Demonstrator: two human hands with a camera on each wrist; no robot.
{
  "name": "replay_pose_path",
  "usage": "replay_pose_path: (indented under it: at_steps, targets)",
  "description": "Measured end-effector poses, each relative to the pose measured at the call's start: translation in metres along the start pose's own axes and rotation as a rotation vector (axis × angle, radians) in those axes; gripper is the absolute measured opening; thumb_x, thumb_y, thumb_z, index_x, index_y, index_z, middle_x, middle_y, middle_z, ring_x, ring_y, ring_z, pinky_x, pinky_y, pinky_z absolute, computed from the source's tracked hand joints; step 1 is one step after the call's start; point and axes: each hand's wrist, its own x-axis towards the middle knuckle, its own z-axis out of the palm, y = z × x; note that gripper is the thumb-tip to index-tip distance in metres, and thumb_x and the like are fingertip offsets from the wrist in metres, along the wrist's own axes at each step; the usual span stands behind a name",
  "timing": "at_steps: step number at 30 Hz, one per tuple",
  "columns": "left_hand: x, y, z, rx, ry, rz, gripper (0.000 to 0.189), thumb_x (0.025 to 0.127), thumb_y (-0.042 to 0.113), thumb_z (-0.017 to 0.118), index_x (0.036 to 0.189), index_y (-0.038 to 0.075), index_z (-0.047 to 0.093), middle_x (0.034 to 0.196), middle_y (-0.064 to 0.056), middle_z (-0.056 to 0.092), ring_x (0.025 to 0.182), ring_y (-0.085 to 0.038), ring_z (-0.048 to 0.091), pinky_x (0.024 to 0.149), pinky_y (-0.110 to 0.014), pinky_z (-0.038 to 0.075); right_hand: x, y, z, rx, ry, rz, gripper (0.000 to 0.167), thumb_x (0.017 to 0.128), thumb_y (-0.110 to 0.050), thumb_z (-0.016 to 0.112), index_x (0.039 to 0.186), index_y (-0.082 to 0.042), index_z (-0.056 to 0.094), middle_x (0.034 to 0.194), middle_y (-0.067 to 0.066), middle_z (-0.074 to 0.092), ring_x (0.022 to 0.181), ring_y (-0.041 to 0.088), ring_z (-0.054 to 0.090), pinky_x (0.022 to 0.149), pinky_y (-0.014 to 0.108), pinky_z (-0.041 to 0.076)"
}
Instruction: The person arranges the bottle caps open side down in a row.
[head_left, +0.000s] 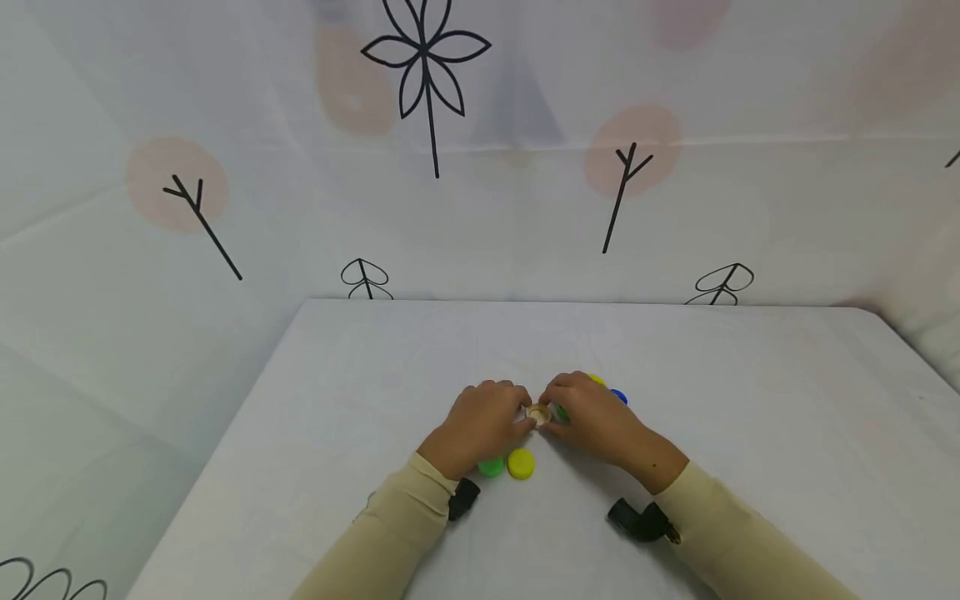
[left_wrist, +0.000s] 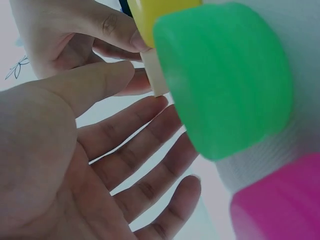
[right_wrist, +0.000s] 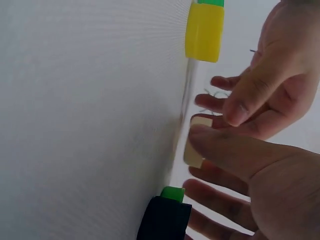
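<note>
Between the two hands is a small beige round cap (head_left: 538,414), its hollow side up in the head view. The right hand (head_left: 594,419) pinches it, with the thumb against its side in the right wrist view. The left hand (head_left: 486,422) meets it from the other side; its fingers are fairly straight, with a fingertip at the edge of the beige cap (left_wrist: 156,75) in the left wrist view. Near the left hand lie a green cap (head_left: 491,467) and a yellow cap (head_left: 521,463). Another green cap (head_left: 562,413) is mostly hidden by the right hand.
Beyond the right hand are a second yellow cap (head_left: 596,378) and a blue cap (head_left: 618,396), both partly covered. A magenta cap (left_wrist: 280,205) shows beside the left hand. The white table (head_left: 360,358) ends at a patterned cloth backdrop (head_left: 517,225).
</note>
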Motion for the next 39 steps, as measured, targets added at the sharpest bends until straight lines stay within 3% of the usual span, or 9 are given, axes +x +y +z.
replay_pose_path:
  at_steps: [11, 19, 24, 33, 39]
  targets:
    - [-0.002, 0.0, -0.009, -0.108, 0.095, 0.004, 0.021, 0.099, 0.029, 0.063, 0.114, 0.016, 0.069, 0.096, 0.007, 0.077, 0.087, -0.01, 0.07, 0.085, -0.038, 0.05, -0.001, -0.002, -0.007, 0.009, 0.109, -0.022, 0.028, 0.077, -0.019, 0.087, 0.099, -0.007, 0.074, 0.105, 0.005, 0.071, 0.103, 0.024, 0.063, 0.09, 0.042, 0.056]
    - [-0.004, -0.002, -0.014, -0.234, 0.164, 0.015, 0.02, 0.098, 0.022, 0.065, 0.115, 0.013, 0.068, 0.097, 0.001, 0.077, 0.082, -0.01, 0.071, 0.067, -0.021, 0.051, 0.0, -0.006, -0.012, 0.097, 0.12, 0.061, 0.031, 0.08, -0.018, 0.085, 0.107, -0.006, 0.073, 0.096, 0.003, 0.071, 0.098, 0.024, 0.062, 0.084, 0.04, 0.055]
    - [-0.005, -0.001, -0.017, -0.276, 0.211, 0.008, 0.021, 0.098, 0.023, 0.065, 0.116, 0.013, 0.068, 0.1, 0.001, 0.077, 0.086, -0.01, 0.071, 0.07, -0.022, 0.053, 0.0, -0.007, -0.015, 0.159, 0.149, 0.082, 0.033, 0.083, -0.017, 0.082, 0.112, -0.006, 0.07, 0.087, 0.0, 0.07, 0.086, 0.021, 0.063, 0.074, 0.035, 0.052]
    - [-0.005, -0.001, -0.018, -0.313, 0.312, 0.023, 0.024, 0.096, 0.027, 0.068, 0.119, 0.017, 0.068, 0.1, 0.002, 0.078, 0.09, -0.014, 0.071, 0.075, -0.028, 0.054, 0.001, -0.004, -0.015, 0.26, 0.252, 0.036, 0.034, 0.083, -0.011, 0.081, 0.114, -0.007, 0.067, 0.083, 0.001, 0.074, 0.079, 0.023, 0.069, 0.075, 0.04, 0.056]
    - [-0.006, 0.0, -0.019, -0.328, 0.372, 0.041, 0.025, 0.092, 0.027, 0.073, 0.115, 0.018, 0.07, 0.095, 0.004, 0.078, 0.084, -0.011, 0.07, 0.074, -0.025, 0.052, 0.001, -0.002, -0.015, 0.315, 0.247, 0.027, 0.036, 0.086, -0.009, 0.078, 0.119, -0.008, 0.065, 0.086, 0.001, 0.075, 0.079, 0.016, 0.069, 0.074, 0.035, 0.057]
